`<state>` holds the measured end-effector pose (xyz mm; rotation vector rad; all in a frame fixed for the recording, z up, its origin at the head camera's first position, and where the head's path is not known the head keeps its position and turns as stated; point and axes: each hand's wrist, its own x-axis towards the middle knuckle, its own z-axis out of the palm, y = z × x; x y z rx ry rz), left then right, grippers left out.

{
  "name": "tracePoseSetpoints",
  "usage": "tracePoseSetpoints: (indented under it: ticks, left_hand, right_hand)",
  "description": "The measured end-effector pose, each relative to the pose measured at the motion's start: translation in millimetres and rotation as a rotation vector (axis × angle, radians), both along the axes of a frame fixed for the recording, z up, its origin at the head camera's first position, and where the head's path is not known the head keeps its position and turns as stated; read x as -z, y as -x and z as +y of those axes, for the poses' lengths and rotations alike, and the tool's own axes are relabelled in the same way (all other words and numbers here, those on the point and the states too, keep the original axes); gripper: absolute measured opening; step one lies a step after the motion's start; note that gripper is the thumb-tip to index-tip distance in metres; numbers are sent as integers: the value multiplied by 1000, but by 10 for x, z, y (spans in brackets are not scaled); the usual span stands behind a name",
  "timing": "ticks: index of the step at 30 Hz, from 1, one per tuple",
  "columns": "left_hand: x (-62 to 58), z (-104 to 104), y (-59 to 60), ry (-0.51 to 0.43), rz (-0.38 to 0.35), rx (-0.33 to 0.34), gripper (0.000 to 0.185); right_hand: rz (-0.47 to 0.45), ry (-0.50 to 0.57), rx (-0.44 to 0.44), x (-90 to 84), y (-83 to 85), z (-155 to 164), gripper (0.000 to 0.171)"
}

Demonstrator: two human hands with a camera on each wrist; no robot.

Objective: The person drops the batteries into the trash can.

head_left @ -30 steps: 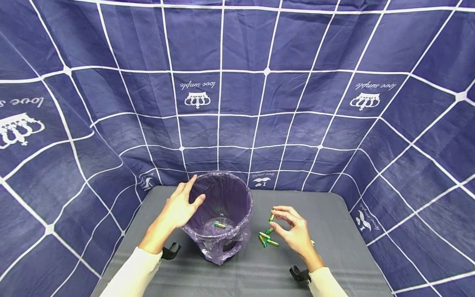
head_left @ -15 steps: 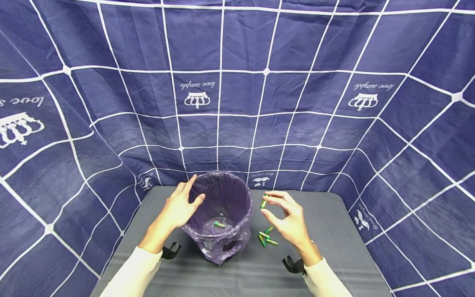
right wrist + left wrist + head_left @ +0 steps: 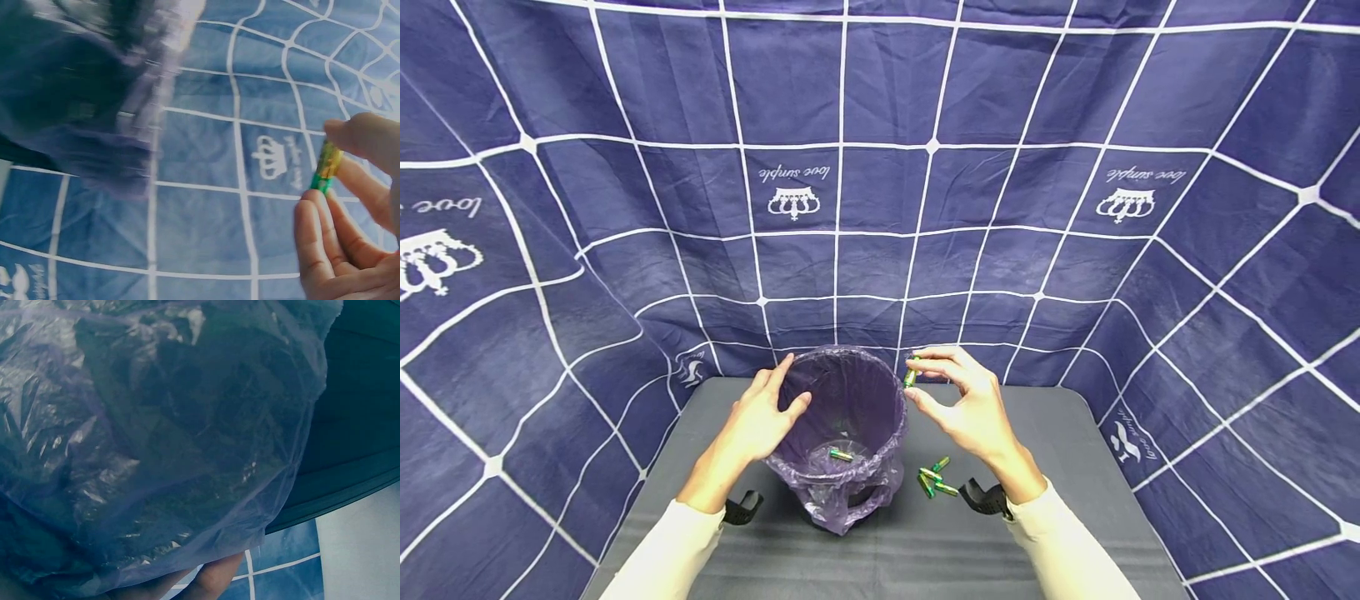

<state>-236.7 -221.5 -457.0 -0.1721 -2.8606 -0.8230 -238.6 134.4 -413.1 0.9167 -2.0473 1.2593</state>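
Observation:
A green-and-gold battery [image 3: 912, 372] is pinched between the thumb and fingertips of my right hand [image 3: 966, 404], held up just beside the right rim of the bin. In the right wrist view the same battery [image 3: 326, 165] shows its gold and green ends. My left hand [image 3: 758, 423] lies at the left rim of the round bin [image 3: 835, 477], thumb and fingers spread and fairly straight. A thin purple bag [image 3: 842, 510] lines the bin and hangs over its rim. One battery [image 3: 841, 455] lies at the bottom inside.
Several more green-and-gold batteries [image 3: 927, 485] lie in a small pile on the grey table [image 3: 1037, 550], right of the bin. A blue cloth with white grid lines [image 3: 880, 192] closes off the back and sides. Each wrist wears a black mount [image 3: 981, 498].
My right hand has lifted the battery from over the pile and carried it up and left to the bin's rim. The left hand has stayed in place at the rim.

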Motion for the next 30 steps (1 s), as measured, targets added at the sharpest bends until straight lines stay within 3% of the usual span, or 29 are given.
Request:
tracePoseSetpoints:
  ticks: [8,16,24,30]
  left_hand:
    - [2,11,4,7,-11,13,84]
    - [-25,31,1,9,-25,16,84]
    - [-27,30,-5,18,-24,18,84]
    - [-34,21,-11,27,-32,17,84]
  right_hand:
    - [-66,-165,31,-343,105,-71,37]
    - [-190,-302,-2,-580,242,-244,32]
    - [-267,-432,-71,-715,407,-505,30]
    - [-292,-512,-90,-714,521,-712,31]
